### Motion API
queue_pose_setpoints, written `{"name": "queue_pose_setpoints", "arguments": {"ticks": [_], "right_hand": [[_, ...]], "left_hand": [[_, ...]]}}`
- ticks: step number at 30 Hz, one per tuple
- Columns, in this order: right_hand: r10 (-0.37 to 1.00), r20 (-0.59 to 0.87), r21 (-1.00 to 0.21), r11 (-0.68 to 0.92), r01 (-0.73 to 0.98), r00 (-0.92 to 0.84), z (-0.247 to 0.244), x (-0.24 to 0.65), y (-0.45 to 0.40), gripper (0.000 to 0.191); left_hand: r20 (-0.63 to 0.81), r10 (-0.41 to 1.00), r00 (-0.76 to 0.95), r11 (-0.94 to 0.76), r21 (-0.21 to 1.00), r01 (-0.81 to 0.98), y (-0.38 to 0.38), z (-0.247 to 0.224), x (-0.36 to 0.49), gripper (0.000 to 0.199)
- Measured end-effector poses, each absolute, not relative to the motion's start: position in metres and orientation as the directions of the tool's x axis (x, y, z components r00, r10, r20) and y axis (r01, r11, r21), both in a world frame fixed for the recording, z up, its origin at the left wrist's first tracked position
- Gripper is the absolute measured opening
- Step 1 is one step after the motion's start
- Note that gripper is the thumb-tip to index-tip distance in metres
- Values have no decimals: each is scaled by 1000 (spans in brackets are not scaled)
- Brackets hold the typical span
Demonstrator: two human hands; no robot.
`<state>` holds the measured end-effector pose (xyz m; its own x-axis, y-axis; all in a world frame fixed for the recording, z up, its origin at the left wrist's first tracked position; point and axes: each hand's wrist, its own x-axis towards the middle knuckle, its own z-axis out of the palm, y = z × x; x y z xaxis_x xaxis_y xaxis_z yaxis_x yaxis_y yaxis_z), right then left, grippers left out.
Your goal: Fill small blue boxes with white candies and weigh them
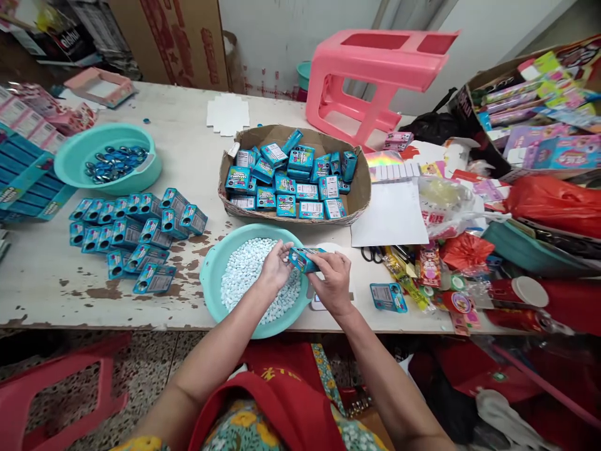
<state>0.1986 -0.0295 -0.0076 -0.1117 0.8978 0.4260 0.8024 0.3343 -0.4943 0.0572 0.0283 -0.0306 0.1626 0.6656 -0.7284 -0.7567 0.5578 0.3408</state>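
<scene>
One small, turquoise-blue printed cardboard box [305, 258] is sitting in the grip of the right hand [332, 279], whose thumb and fingers are closing around its right end. Left hand [277, 266] is turning its palm partly upward with the fingers curling at the box's other end — whether it is pinching the box or holding anything is staying unclear. Both hands are hanging above a round, turquoise plastic basin [212, 285], which is holding a broad heap of small white pellets [244, 275] near the front edge of the worn white tabletop [188, 141]. Just behind the basin, a long brown cardboard tray [360, 199] is carrying many jumbled blue boxes [284, 183] of the same print. To the left, a cluster of similar blue boxes with dark round openings [126, 233] is standing close together, and behind it a second turquoise plastic basin [107, 186] is containing glossy blue pieces [117, 164]. On the right, a flat-lying blue printed packet [388, 297] is resting below some black-handled scissors [370, 254] — and a white sheet of paper [389, 216] is lying just beyond them.
</scene>
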Motion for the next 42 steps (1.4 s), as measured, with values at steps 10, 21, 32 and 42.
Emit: {"name": "queue_pose_setpoints", "arguments": {"ticks": [10, 21, 32, 42], "right_hand": [[885, 450, -458, 343, 820, -118, 3, 209, -25, 36], [899, 423, -480, 324, 815, -109, -6, 203, -20, 35], [890, -29, -996, -67, 67, 456, -45, 263, -34, 42], [874, -110, -986, -155, 57, 472, -109, 291, -30, 63]], "left_hand": [[-690, 700, 184, 543, 347, -764, 38, -40, 75, 23], [-694, 688, 214, 575, 341, -744, 44, -52, 78, 32], [-693, 663, 281, 681, 404, -610, 53, -62, 27, 24], [-693, 690, 211, 674, 508, -535, 65, -68, 23, 5]]}}
